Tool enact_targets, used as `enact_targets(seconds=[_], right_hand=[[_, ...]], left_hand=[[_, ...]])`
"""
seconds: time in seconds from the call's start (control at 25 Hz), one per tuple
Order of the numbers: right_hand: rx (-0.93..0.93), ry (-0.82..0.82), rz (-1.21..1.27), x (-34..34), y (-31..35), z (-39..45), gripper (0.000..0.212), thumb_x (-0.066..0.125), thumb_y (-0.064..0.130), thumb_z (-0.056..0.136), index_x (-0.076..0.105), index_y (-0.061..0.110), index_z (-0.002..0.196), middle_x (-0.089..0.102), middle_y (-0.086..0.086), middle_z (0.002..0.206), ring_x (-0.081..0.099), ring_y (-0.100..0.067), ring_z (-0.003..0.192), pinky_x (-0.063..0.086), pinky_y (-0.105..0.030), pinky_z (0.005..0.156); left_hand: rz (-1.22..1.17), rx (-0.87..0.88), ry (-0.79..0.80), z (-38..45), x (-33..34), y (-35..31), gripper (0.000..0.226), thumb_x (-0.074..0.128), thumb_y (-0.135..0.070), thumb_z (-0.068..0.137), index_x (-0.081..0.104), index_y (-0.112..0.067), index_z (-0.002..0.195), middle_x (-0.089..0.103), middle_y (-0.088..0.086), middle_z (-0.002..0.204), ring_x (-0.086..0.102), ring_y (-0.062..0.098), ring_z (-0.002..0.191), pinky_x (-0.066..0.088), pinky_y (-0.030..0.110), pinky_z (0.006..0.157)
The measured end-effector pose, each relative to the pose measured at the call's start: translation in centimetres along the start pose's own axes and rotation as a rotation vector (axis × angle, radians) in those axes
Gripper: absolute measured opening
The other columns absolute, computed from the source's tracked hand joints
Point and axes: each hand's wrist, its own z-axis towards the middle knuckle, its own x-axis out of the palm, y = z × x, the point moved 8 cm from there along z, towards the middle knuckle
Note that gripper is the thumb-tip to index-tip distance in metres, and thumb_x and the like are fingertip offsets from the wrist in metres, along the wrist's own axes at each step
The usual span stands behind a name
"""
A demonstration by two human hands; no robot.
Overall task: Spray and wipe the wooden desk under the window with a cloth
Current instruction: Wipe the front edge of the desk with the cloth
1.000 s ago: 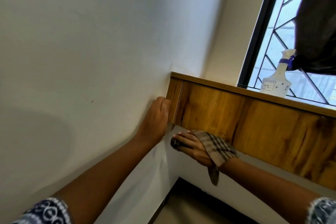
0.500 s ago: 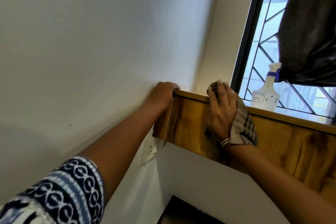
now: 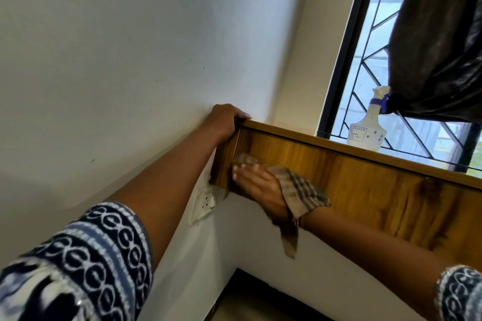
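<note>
The wooden desk (image 3: 365,180) runs below the window, seen from low down so its front panel fills the right side. My left hand (image 3: 226,120) grips the desk's top left corner by the wall. My right hand (image 3: 257,184) presses a brown checked cloth (image 3: 300,190) flat against the left end of the front panel; the cloth trails over my wrist and hangs down. A white spray bottle (image 3: 367,128) with a purple collar stands on the desk top by the window.
A white wall (image 3: 117,60) closes the left side, with a white wall socket (image 3: 204,202) just under the desk's corner. A dark curtain (image 3: 440,41) hangs bunched over the barred window (image 3: 365,65). Floor shows at the bottom.
My right hand with the cloth has slid down from the desk's top edge to the lower left of the front panel. The left hand keeps its hold on the corner.
</note>
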Motion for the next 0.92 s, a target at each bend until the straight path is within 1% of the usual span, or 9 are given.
enact_targets(seconds=[0.04,0.12,0.32,0.4,0.48,0.56,0.68,0.8,0.92], right_hand=[[-0.124,0.098,0.032,0.7,1.7,-1.1,0.045,0.031,0.015,0.098,0.054,0.001,0.133,0.054,-0.017,0.139,0.050,-0.029,0.130,0.036,-0.044,0.113],[-0.218,0.115,0.069,0.1,2.3,-1.8,0.045,0.036,0.020,0.096,0.056,0.002,0.131,0.057,-0.016,0.135,0.053,-0.029,0.128,0.043,-0.046,0.107],[0.242,-0.257,-0.057,-5.9,-4.9,2.7,0.047,0.019,0.017,0.106,0.055,0.002,0.134,0.055,-0.018,0.137,0.048,-0.035,0.131,0.036,-0.046,0.110],[0.294,-0.293,-0.040,-5.2,-5.7,4.1,0.047,0.021,0.017,0.106,0.059,0.000,0.128,0.058,-0.019,0.132,0.052,-0.037,0.127,0.043,-0.049,0.105],[0.169,-0.242,0.002,-2.5,-3.4,4.1,0.038,0.036,0.016,0.103,0.061,0.001,0.126,0.060,-0.018,0.130,0.056,-0.036,0.123,0.048,-0.049,0.100],[-0.045,-0.061,0.028,0.5,0.2,2.2,0.040,0.050,0.020,0.094,0.058,0.006,0.131,0.058,-0.014,0.134,0.054,-0.032,0.125,0.047,-0.046,0.102],[-0.198,0.033,0.075,1.1,3.5,-1.1,0.041,0.036,0.021,0.098,0.062,0.007,0.126,0.062,-0.012,0.130,0.056,-0.029,0.123,0.049,-0.047,0.099],[-0.074,-0.042,-0.056,-1.8,0.2,0.0,0.052,0.044,0.025,0.089,0.050,0.007,0.138,0.052,-0.012,0.141,0.045,-0.030,0.134,0.032,-0.046,0.112],[0.235,-0.235,-0.041,-5.1,-5.4,4.2,0.042,0.043,0.016,0.095,0.055,0.003,0.133,0.056,-0.018,0.136,0.049,-0.035,0.130,0.036,-0.050,0.110]], left_hand=[[-0.003,-0.015,0.008,0.0,0.0,0.0,0.062,0.035,0.020,0.085,0.066,-0.019,0.122,0.057,0.007,0.136,0.050,0.024,0.126,0.042,0.028,0.101],[-0.020,-0.028,0.017,0.0,0.2,0.2,0.063,0.034,0.020,0.086,0.065,-0.020,0.122,0.055,0.007,0.137,0.050,0.025,0.126,0.044,0.029,0.101],[-0.043,0.012,0.042,0.2,0.5,0.3,0.051,0.043,0.010,0.089,0.065,-0.021,0.122,0.058,0.008,0.134,0.052,0.023,0.124,0.041,0.026,0.101],[-0.040,0.035,0.054,0.3,0.3,0.1,0.047,0.047,0.008,0.088,0.064,-0.019,0.123,0.059,0.008,0.133,0.052,0.022,0.124,0.039,0.024,0.101],[-0.060,0.030,0.039,0.2,0.1,0.2,0.054,0.040,0.015,0.087,0.065,-0.018,0.122,0.058,0.007,0.134,0.050,0.021,0.127,0.037,0.022,0.102],[-0.061,0.032,0.008,0.0,0.1,0.2,0.057,0.034,0.017,0.088,0.066,-0.018,0.121,0.057,0.007,0.135,0.048,0.022,0.128,0.037,0.023,0.103],[-0.043,0.028,0.008,0.1,0.3,0.3,0.057,0.034,0.016,0.089,0.066,-0.018,0.122,0.056,0.007,0.136,0.048,0.023,0.128,0.037,0.025,0.103],[-0.013,0.025,0.009,0.4,0.3,0.3,0.060,0.035,0.017,0.087,0.066,-0.021,0.122,0.057,0.006,0.135,0.049,0.022,0.127,0.038,0.024,0.102],[0.008,0.061,0.054,0.2,0.3,-0.2,0.049,0.048,0.007,0.088,0.062,-0.020,0.126,0.057,0.008,0.135,0.052,0.023,0.125,0.038,0.026,0.103]])
